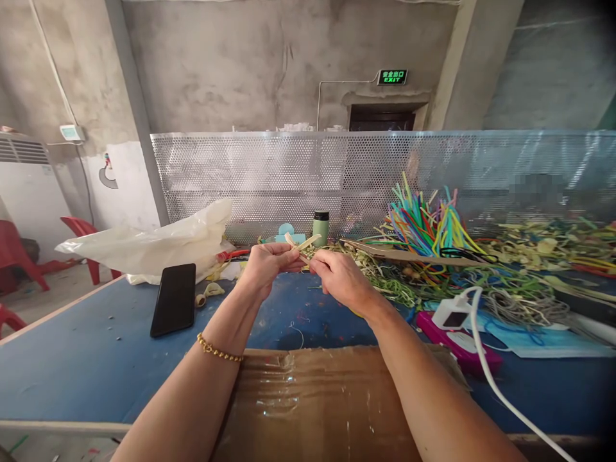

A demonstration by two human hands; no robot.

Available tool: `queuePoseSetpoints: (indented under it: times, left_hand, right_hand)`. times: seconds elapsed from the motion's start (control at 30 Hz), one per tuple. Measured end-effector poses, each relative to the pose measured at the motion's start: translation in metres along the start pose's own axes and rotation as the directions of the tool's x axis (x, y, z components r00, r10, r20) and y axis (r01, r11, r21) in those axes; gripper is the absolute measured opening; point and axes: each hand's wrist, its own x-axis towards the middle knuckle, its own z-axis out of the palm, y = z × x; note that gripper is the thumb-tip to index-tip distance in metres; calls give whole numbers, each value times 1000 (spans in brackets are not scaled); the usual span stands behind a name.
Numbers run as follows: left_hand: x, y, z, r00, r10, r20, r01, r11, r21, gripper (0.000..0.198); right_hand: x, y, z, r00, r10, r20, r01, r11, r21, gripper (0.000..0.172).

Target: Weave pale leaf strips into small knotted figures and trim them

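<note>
So, taking the two hands as the centre of the clock, I begin from the nearest: at six o'clock there is brown cardboard [317,404], under the forearms. A bracelet [216,350] goes around the left wrist. Beyond the cardboard, over the table [86,366], the left hand [264,266] pinches a pale strip [308,242] between thumb and forefinger. The right hand [342,276], just beside it, seems to have thumb and forefinger pressed together upon the same strip.

The step in hand is, I suppose, a shaping of this strip, perhaps bending or twisting. In my judgement the next move calls for a firm hold by the left hand and small, careful guiding by the right one. The strip lies between the two hands, touching the left fingertips; one flat piece stands out toward one o'clock, a shorter one toward eleven. Its lower part is hidden by the fingers.

The phone [173,300] rests at about eight o'clock, and the purple box [474,356] at four, a charger [450,314] by it. Farther, the bag [158,240] spreads at ten, colourful cords [423,224] stand at two, and the cup [321,227] is just past twelve. Behind these rises the perforated panel [269,167]; high on the wall [240,58], at one o'clock, the exit sign [392,77] shines green.
</note>
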Motion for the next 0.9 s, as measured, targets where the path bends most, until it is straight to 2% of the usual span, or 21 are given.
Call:
queuePoseSetpoints:
  times: [0.1,0.2,0.27,0.33,0.63,0.9]
  left_hand:
    - [0,0,0,1000,9,16,-9,1000,0,21]
    - [-2,-1,5,998,14,63,-18,998,54,20]
    - [-4,-2,10,995,10,104,-19,996,89,19]
    - [-6,-3,14,991,5,132,-19,994,105,19]
    - [-8,-3,23,990,114,88,-126,982,141,23]
    - [-8,-4,21,986,135,101,-153,967,202,23]
  right_hand:
    - [2,5,3,996,15,-87,-10,998,63,24]
    - [5,11,4,978,48,-202,6,965,261,22]
    - [7,14,5,972,68,-226,31,911,411,24]
    - [9,15,5,971,80,-227,42,873,485,21]
    - [5,5,6,960,134,-246,14,854,520,22]
    - [4,9,6,949,144,-282,-6,899,438,21]
